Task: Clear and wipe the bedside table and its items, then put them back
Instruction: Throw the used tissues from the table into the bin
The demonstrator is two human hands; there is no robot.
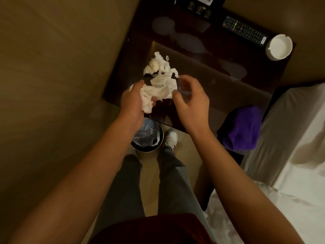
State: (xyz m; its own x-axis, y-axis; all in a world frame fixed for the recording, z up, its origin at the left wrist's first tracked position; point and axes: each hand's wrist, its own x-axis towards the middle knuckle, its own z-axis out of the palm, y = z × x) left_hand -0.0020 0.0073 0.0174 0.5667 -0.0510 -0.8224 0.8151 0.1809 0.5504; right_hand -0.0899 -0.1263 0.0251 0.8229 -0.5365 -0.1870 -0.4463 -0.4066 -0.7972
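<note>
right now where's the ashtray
In the head view the white ashtray sits on the far right corner of the bedside table, just beside the black remote.

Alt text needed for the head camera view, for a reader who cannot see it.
A person's left hand grips crumpled white tissue paper at the near edge of a dark glossy bedside table, with the blurred right hand beside it. A black remote control and round white ashtray sit at the far right; a bin stands on the floor below.
</note>
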